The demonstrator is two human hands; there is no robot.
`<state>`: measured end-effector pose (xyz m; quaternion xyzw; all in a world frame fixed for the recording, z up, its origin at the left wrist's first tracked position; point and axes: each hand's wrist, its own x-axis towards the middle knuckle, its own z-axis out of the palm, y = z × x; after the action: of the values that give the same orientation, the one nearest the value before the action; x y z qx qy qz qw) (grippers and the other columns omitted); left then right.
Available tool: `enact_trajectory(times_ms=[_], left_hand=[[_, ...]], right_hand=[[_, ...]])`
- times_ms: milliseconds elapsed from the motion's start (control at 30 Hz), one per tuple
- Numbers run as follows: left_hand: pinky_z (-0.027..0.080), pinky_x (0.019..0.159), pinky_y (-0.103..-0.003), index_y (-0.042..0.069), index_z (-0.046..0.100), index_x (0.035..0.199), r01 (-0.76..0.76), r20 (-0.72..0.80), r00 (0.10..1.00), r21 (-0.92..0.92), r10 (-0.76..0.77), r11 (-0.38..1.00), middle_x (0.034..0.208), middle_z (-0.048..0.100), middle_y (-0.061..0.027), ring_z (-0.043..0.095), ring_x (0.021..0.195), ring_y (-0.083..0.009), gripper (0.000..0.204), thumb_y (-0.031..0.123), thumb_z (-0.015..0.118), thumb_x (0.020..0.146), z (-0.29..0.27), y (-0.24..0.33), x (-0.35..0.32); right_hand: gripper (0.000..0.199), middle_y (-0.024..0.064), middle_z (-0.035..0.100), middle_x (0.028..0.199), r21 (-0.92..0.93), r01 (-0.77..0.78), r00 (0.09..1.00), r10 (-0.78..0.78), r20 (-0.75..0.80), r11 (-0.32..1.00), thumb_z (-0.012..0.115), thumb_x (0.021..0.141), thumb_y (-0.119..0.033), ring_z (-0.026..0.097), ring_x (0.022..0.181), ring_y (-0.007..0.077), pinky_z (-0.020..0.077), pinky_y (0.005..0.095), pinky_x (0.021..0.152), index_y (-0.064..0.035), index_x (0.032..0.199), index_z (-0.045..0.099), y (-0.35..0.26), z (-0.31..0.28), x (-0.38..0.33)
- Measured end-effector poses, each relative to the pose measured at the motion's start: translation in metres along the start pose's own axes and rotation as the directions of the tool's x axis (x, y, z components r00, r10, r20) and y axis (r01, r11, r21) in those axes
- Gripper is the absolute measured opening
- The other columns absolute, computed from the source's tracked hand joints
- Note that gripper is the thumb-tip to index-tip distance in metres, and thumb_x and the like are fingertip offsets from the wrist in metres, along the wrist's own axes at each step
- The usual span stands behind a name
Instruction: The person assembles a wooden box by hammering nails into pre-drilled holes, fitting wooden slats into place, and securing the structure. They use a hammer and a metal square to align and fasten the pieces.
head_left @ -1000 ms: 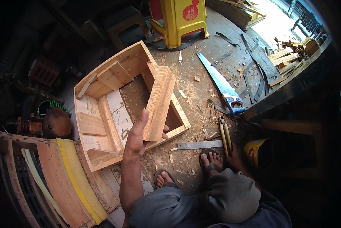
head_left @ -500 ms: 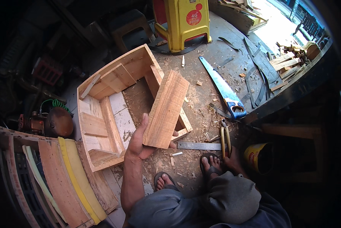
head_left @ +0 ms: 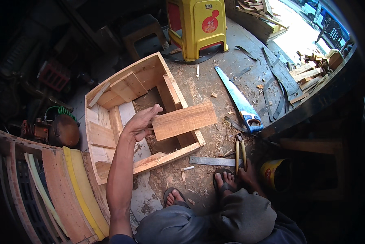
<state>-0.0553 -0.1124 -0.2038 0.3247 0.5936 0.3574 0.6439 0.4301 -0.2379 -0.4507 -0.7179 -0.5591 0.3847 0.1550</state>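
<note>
A short flat wooden board (head_left: 185, 120) is gripped at its left end by my left hand (head_left: 140, 123), thumb above and fingers partly hidden behind it. It hovers over the right side of an open wooden box frame (head_left: 166, 157) that rests on the floor. Inside the frame, small wooden pieces line the walls. Low by my right foot, my right hand (head_left: 247, 174) is closed round the yellow handles of a pair of pincers (head_left: 241, 149), jaws pointing away from me. A steel ruler (head_left: 211, 161) lies on the floor, its right end by the pincers.
A handsaw (head_left: 238, 99) with a blue handle lies to the right among wood chips and dark strips. Beyond stands a yellow plastic stool (head_left: 195, 34). A yellow tin (head_left: 270, 171) is at right, scrap wood (head_left: 308, 73) at far right, and a slatted wooden piece (head_left: 54, 175) at left.
My left hand has moved left and up, and the board has turned from steeply slanted to nearly level across the box frame. My right hand still holds the pincers low down.
</note>
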Motion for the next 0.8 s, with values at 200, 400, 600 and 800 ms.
enact_trajectory(times_ms=[200, 400, 600, 800], left_hand=[[0.052, 0.085, -0.026, 0.001, 0.061, 0.121, -0.333, -0.283, 0.915, -0.128, 0.287, 0.934, 0.105, 0.066, -0.0050, 0.064, 0.094, -0.0124, 0.044, 0.033, 0.075, 0.095, 0.007, -0.037, 0.028], [0.049, 0.083, -0.026, 0.001, 0.063, 0.113, -0.332, -0.300, 0.917, -0.206, 0.264, 0.920, 0.100, 0.066, -0.0042, 0.060, 0.092, -0.0111, 0.039, 0.032, 0.077, 0.094, 0.015, -0.032, 0.059], [0.047, 0.086, -0.027, 0.000, 0.062, 0.112, -0.371, -0.359, 0.882, -0.133, 0.304, 0.919, 0.098, 0.065, -0.0047, 0.059, 0.092, -0.0114, 0.045, 0.037, 0.078, 0.092, 0.012, -0.021, 0.074], [0.051, 0.085, -0.030, 0.002, 0.063, 0.110, -0.317, -0.336, 0.899, -0.056, 0.281, 0.947, 0.099, 0.066, -0.0044, 0.062, 0.092, -0.0126, 0.040, 0.037, 0.076, 0.094, 0.026, -0.018, 0.093]], right_hand=[[0.069, 0.0289, 0.058, 0.124, -0.096, 0.103, 0.974, -0.081, 0.211, 0.990, 0.071, 0.077, -0.018, 0.058, 0.118, 0.0477, 0.0474, 0.0498, 0.102, -0.0053, 0.141, 0.049, -0.004, -0.024, 0.016], [0.064, 0.0211, 0.060, 0.124, -0.009, 0.085, 0.922, -0.075, 0.380, 0.996, 0.078, 0.078, -0.019, 0.062, 0.114, 0.0348, 0.0507, 0.0446, 0.097, -0.0017, 0.134, 0.052, 0.023, -0.044, 0.028], [0.037, 0.0110, 0.070, 0.104, 0.291, -0.260, 0.862, 0.085, 0.500, 0.921, 0.071, 0.092, -0.023, 0.067, 0.091, 0.0205, 0.0541, 0.0360, 0.085, -0.0016, 0.122, 0.063, -0.018, -0.057, -0.007], [0.028, 0.0081, 0.071, 0.094, 0.301, -0.092, 0.995, 0.077, 0.062, 0.949, 0.065, 0.096, -0.025, 0.066, 0.090, 0.0151, 0.0511, 0.0325, 0.082, 0.0000, 0.107, 0.070, 0.001, -0.049, -0.018]])
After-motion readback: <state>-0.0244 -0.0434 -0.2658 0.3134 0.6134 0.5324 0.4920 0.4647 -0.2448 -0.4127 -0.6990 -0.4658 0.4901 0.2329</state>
